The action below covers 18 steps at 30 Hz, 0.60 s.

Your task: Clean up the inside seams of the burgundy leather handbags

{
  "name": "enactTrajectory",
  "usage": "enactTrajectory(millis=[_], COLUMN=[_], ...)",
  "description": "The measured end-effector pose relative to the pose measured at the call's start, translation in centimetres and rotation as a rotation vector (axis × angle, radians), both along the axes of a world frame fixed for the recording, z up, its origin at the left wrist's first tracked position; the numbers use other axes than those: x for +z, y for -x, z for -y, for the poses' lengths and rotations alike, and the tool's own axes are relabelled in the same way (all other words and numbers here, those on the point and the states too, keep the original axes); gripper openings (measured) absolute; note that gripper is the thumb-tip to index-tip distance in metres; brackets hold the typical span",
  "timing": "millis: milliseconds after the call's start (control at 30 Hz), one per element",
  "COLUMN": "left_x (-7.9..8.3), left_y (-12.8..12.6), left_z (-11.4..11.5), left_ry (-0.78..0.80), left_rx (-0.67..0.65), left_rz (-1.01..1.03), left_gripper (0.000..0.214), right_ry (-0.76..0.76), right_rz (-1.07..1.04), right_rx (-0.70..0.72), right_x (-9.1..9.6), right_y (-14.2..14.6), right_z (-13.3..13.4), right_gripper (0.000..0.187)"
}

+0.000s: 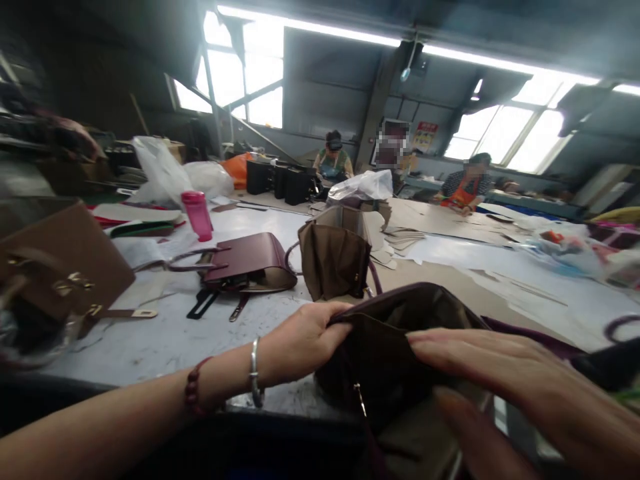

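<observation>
A dark handbag (pixel 385 360) with a brown lining gapes open in front of me at the table's edge. My left hand (pixel 305 340) pinches the left part of its rim between thumb and fingers. Over the bag's mouth is my right hand (pixel 500 373), fingers stretched out and thumb apart. Its fingertips lie against the lining or just above it; I cannot tell which. A small metal zip pull (pixel 360 400) shows on the bag's near side. Just beyond stands another bag (pixel 335 260) with its brown lining turned outward.
A maroon handbag (pixel 250 260) lies on the white table (pixel 145 350), near a pink bottle (pixel 197 215). At left is a brown bag (pixel 60 260) with gold fittings. Several black bags (pixel 285 181) and flat cut pieces (pixel 400 240) lie farther back. Two people (pixel 333 160) sit across the table.
</observation>
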<state>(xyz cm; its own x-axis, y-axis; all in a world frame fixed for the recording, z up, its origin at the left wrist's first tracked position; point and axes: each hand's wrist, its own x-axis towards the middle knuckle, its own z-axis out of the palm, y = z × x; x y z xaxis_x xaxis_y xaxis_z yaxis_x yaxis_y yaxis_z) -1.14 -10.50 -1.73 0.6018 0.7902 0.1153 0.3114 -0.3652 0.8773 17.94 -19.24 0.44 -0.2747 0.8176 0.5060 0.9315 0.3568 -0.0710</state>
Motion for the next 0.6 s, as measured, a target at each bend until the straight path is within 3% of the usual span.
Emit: enactTrajectory(millis=[100, 233, 367, 600], left_x=[-0.4, -0.8, -1.0, -1.1], left_y=[0.1, 0.4, 0.8, 0.1], left_z=[-0.4, -0.9, -1.5, -2.9], left_ry=[0.03, 0.038, 0.083, 0.119], left_rx=[-0.02, -0.04, -0.093, -0.117], left_rz=[0.016, 0.059, 0.133, 0.23], left_gripper=[0.027, 0.029, 0.029, 0.028], right_ry=[-0.01, 0.244, 0.393, 0.382], right_rz=[0.082, 0.194, 0.122, 0.094], right_rx=[0.152, 0.09, 0.064, -0.257], right_x=[0.5, -0.3, -0.7, 0.1], right_y=[1.3, 1.6, 1.4, 2.3], right_z=[-3.3, -6.0, -6.5, -7.6], right_gripper=[0.032, 0.015, 0.022, 0.023])
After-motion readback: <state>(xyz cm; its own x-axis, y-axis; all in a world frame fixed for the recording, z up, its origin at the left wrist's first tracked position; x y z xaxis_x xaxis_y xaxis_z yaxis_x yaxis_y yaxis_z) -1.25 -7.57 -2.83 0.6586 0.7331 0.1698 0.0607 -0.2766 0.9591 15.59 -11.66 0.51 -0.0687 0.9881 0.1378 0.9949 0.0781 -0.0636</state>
